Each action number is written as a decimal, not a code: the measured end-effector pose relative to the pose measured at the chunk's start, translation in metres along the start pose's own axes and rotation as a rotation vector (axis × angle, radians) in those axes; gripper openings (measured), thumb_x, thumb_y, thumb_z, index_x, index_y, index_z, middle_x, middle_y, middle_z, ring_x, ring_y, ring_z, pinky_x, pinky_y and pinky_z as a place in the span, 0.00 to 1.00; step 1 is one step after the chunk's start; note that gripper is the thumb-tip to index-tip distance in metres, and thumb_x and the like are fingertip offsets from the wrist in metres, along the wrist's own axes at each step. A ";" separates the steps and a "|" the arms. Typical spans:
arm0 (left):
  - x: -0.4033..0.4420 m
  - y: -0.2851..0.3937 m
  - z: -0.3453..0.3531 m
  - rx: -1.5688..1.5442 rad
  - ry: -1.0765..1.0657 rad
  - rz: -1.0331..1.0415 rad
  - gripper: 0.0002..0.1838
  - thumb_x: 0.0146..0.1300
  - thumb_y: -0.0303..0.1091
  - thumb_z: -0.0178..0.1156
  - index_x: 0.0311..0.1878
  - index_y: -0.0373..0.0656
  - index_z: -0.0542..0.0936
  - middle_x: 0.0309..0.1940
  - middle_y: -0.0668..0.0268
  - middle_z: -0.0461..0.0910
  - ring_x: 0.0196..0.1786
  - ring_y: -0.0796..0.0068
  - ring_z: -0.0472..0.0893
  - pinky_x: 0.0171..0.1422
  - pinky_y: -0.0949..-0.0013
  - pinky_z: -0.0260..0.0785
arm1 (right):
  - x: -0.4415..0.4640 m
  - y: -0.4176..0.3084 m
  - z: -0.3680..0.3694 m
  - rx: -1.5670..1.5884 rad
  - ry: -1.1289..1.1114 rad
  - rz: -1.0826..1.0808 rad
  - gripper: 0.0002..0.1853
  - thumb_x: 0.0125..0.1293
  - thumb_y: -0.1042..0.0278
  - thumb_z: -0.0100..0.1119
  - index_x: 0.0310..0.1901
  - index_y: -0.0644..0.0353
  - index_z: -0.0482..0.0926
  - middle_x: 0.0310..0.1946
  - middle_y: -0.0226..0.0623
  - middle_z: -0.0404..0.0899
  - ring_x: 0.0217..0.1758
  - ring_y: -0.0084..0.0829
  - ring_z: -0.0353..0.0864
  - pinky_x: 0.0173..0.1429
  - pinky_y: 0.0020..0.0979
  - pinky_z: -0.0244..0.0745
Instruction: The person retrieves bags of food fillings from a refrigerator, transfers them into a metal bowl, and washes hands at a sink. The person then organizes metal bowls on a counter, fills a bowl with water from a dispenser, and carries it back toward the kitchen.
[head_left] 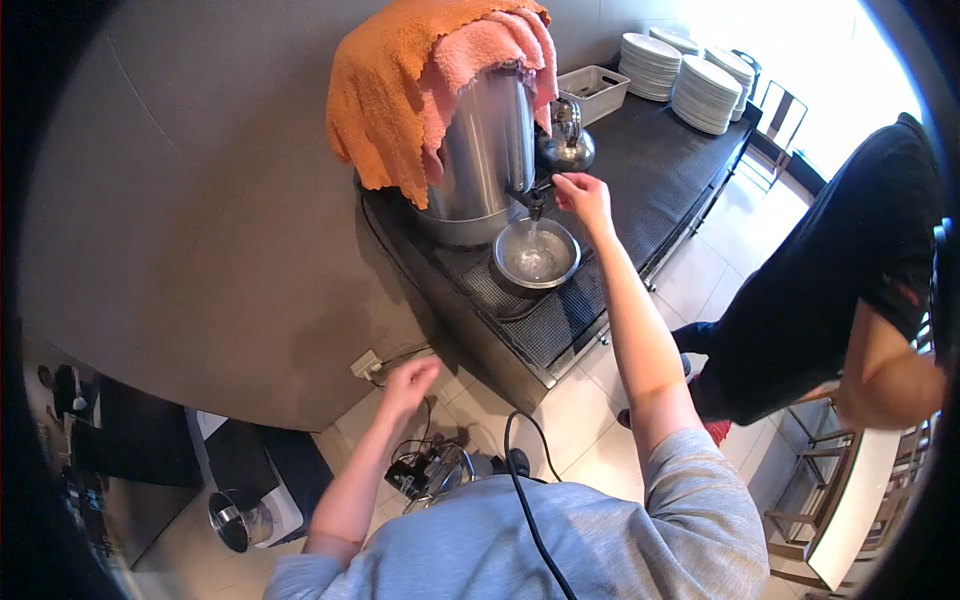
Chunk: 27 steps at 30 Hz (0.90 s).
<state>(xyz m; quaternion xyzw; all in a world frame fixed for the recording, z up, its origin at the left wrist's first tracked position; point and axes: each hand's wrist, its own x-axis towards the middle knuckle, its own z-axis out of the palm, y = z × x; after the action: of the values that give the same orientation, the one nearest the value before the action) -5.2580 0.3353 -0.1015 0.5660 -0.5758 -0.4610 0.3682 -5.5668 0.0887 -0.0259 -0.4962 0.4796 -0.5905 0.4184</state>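
My right hand (584, 198) pinches the lever of the tap (537, 205) on a tall steel water urn (470, 150). Water runs from the spout into a round metal bowl (508, 238) directly below, and the water in it is stirred up. The bowl stands on a black mesh drip mat (565, 325) at the counter's near end. My left hand (412, 385) hangs in the air in front of the counter, fingers loosely curled together with nothing visible in them. An orange cloth (385, 100) and a pink cloth (480, 50) drape over the urn's top.
Behind the urn stand a metal kettle (568, 152), a white basket (592, 92) and several stacks of white plates (705, 95). A person in black (830, 270) stands close on my right. Cables and a metal appliance (440, 470) lie low in front of me.
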 end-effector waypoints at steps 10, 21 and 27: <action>0.143 0.106 0.043 0.431 0.172 0.332 0.09 0.49 0.33 0.56 0.30 0.37 0.78 0.25 0.54 0.77 0.31 0.62 0.77 0.37 0.69 0.68 | -0.020 -0.044 0.010 -0.300 -0.105 -0.175 0.13 0.49 0.61 0.60 0.31 0.62 0.79 0.17 0.34 0.76 0.18 0.20 0.72 0.24 0.23 0.67; 0.257 0.042 0.082 0.109 0.120 -0.356 0.06 0.44 0.22 0.55 0.23 0.27 0.76 0.20 0.53 0.76 0.20 0.65 0.78 0.23 0.69 0.72 | -0.044 0.070 -0.046 -0.463 -0.166 0.279 0.08 0.46 0.74 0.60 0.29 0.66 0.75 0.17 0.32 0.74 0.17 0.22 0.73 0.20 0.24 0.72; 0.232 0.055 0.072 0.005 -0.038 -0.354 0.06 0.42 0.20 0.55 0.26 0.28 0.76 0.23 0.54 0.76 0.22 0.64 0.78 0.23 0.67 0.74 | -0.051 0.054 -0.047 -0.421 -0.163 0.240 0.09 0.44 0.76 0.56 0.31 0.69 0.75 0.18 0.37 0.75 0.18 0.25 0.76 0.21 0.25 0.73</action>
<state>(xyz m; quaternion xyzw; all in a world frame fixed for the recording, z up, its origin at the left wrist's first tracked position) -5.3638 0.1098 -0.0935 0.6506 -0.4750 -0.5280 0.2688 -5.6044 0.1355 -0.0903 -0.5580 0.6122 -0.3815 0.4103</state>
